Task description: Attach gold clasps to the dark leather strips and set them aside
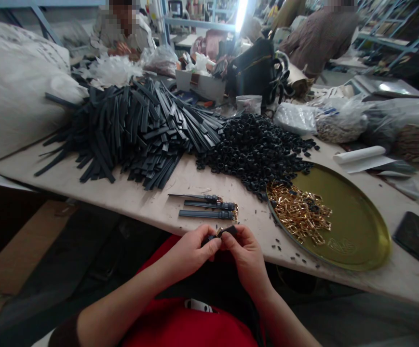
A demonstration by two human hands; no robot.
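Close together at the table's front edge, both hands work on one dark strap piece (230, 231) with a bit of gold metal, apparently a buckle (219, 232), between them. My left hand (199, 246) pinches its left part; my right hand (243, 246) grips the strap end between thumb and fingers. Fingers hide much of the piece. Just beyond them lie several finished-looking dark straps (206, 214) with gold buckles at their right ends. Right of my hands, a round gold tray (361, 226) bears a heap of gold buckles (299, 212).
Dark strips (133, 125) are piled at the left, beside a mound of small black loops (256, 149). A black flat object (417, 236) lies at the right. Plastic bags (343, 120), a black bag (252, 72) and a white sack (17, 91) border the table. Two people are beyond.
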